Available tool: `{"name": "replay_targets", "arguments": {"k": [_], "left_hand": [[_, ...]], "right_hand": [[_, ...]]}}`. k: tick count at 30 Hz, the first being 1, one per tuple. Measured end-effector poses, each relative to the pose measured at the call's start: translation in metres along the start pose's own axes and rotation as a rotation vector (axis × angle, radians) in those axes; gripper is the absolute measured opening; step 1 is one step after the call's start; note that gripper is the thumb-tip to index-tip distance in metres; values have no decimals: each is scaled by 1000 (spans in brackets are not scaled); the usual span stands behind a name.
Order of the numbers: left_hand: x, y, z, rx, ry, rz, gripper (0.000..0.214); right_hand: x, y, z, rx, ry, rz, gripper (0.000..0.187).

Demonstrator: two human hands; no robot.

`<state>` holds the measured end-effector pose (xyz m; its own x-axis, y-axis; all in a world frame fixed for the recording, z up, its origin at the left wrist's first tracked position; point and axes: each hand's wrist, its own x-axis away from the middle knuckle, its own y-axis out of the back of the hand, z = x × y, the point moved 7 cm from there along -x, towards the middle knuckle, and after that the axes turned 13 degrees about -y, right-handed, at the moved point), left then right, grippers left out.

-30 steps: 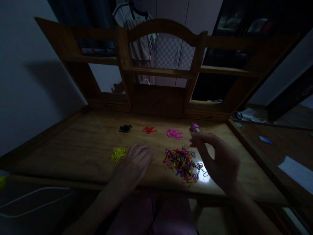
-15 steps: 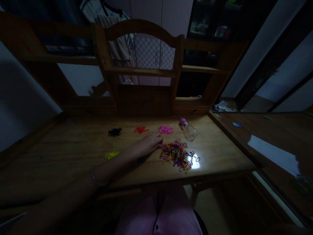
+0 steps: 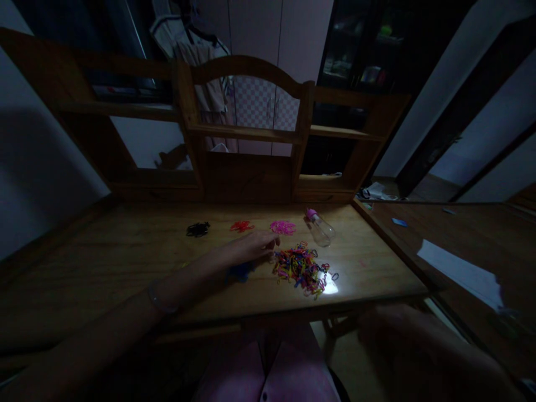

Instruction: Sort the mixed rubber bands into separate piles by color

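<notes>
Rubber bands in mixed colours lie heaped near the middle of the counter, a glare patch at the heap's 4 o'clock. The left hand reaches to the heap's 9 o'clock edge with its fingertips drawn together. It is too dim to tell whether they pinch a band. The right hand is a dark blur below the counter's front edge, its state unreadable.

Around the heap are a blue pile at 8 o'clock, a pink pile at 11 and a clear bottle at 1.

The bands look light, soft and stretchy, and they probably snag on one another. A fingertip pinch on one loose loop at the rim seems best.
</notes>
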<state>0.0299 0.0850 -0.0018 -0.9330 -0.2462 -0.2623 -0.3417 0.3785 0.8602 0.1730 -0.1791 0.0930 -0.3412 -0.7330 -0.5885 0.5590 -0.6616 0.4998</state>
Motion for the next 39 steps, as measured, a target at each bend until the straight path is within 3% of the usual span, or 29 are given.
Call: {"name": "replay_targets", "arguments": {"k": [3, 7, 12, 15, 18, 24, 27, 31, 36, 39], "left_hand": [[-1, 3, -2, 36, -27, -22, 10], [-2, 8, -8, 26, -84, -23, 8], [17, 39, -8, -4, -82, -54, 23], [44, 58, 7, 73, -33, -5, 23], [69, 63, 29, 236, 51, 89, 22], [80, 42, 37, 409, 36, 157, 20], [75, 30, 34, 425, 68, 134, 25], [73, 35, 33, 371, 150, -9, 29], [78, 55, 41, 291, 254, -209, 34], [77, 51, 37, 328, 218, -202, 32]], "right_hand": [[-18, -16, -18, -31, -77, -66, 22], [-25, -36, -70, -55, -253, -92, 17], [-16, -52, -138, 98, -461, 92, 23], [-17, -61, -154, 102, -423, 256, 26], [-22, -70, -162, 152, -362, 320, 24], [-25, -81, -184, 367, -388, 353, 20], [-25, -83, -174, 466, -396, 341, 20], [-30, -102, -113, 435, -259, 277, 12], [-18, -188, -21, 340, -6, 447, 14], [-8, -230, 6, 432, 113, 502, 24]]}}
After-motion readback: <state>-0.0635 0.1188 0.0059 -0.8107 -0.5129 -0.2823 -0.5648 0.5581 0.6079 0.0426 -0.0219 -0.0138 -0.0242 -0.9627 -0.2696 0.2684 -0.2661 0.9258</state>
